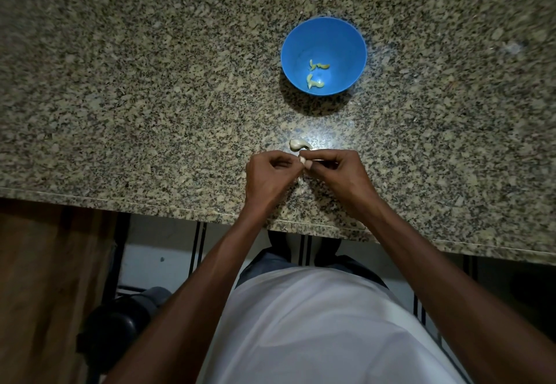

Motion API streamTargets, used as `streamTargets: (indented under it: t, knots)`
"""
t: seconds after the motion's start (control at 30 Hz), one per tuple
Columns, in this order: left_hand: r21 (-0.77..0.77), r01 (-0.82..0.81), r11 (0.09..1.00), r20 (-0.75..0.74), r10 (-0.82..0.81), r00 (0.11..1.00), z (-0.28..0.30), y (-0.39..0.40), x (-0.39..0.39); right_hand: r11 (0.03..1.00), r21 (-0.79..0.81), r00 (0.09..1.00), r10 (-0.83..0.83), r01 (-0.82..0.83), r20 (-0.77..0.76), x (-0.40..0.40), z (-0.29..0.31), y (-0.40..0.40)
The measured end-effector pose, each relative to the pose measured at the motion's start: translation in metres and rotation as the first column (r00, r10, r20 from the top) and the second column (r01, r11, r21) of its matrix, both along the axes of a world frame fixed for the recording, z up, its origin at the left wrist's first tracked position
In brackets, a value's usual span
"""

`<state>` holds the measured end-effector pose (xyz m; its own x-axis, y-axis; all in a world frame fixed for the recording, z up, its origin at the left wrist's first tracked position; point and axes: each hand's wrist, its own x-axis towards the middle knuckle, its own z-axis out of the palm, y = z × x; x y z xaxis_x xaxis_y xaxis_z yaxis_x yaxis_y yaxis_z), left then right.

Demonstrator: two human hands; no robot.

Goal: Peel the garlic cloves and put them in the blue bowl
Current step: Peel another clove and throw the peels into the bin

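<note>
Speckled granite surface (120, 83). One garlic clove (301, 160) is pinched between left hand (267, 173) and right hand (337, 170), held together, nearer than the blue bowl (323, 27). Skin is best nicked at the tip, then stripped lengthwise. Unpeeled clove (298, 144) lies between bowl and hands.

Garlic clove (301, 160) mostly hidden between fingers (313, 163); peel state too small to tell.

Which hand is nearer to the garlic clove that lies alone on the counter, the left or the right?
The right. The right hand has its fingertips just below the loose garlic clove, almost touching it. The left hand sits lower and further left, clearly apart from it.
</note>
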<state>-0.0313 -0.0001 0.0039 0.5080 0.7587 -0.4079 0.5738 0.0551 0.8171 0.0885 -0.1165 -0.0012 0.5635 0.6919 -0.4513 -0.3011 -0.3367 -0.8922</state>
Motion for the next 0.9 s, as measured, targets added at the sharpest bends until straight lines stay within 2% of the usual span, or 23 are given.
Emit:
streamTargets:
  t: [0.07, 0.17, 0.27, 0.37, 0.5, 0.6, 0.7, 0.8, 0.9]
  knots:
    - [-0.059, -0.022, 0.998, 0.029, 0.024, 0.999, -0.001, 0.001, -0.001, 1.000, 0.019, 0.999, 0.002, -0.001, -0.039, 0.000, 0.002, -0.001]
    - [-0.063, 0.006, 0.998, 0.080, -0.001, 0.997, -0.002, 0.000, -0.004, 0.999, 0.032, 0.998, 0.010, -0.008, -0.059, 0.001, 0.002, -0.001]
    - [0.034, 0.074, 0.997, 0.110, -0.077, 0.991, -0.001, 0.001, -0.008, 0.999, 0.047, 0.997, 0.019, -0.015, -0.079, 0.001, 0.003, -0.001]
    - [0.130, 0.154, 0.979, 0.129, -0.171, 0.977, 0.001, 0.003, -0.012, 0.999, 0.010, 0.999, 0.041, -0.041, -0.023, 0.003, 0.004, -0.001]
    - [0.179, 0.230, 0.957, 0.122, -0.254, 0.959, 0.001, 0.005, -0.012, 0.998, -0.034, 0.997, 0.061, -0.060, 0.049, 0.007, 0.002, -0.002]
    - [0.158, 0.174, 0.972, 0.108, -0.193, 0.975, -0.001, 0.006, -0.015, 0.998, -0.042, 0.995, 0.056, -0.053, 0.078, 0.010, 0.002, -0.003]
    - [0.123, 0.130, 0.984, 0.116, -0.145, 0.983, -0.001, 0.005, -0.015, 0.998, -0.002, 0.998, 0.069, -0.069, -0.008, 0.007, 0.005, -0.005]
    - [0.039, 0.066, 0.997, 0.126, -0.070, 0.990, -0.002, 0.005, -0.015, 0.999, 0.038, 0.993, 0.034, -0.029, -0.114, 0.000, 0.004, -0.006]
    - [-0.066, 0.026, 0.997, 0.162, -0.015, 0.987, -0.004, 0.005, -0.016, 0.999, 0.038, 0.997, 0.011, -0.008, -0.083, -0.004, 0.001, -0.008]
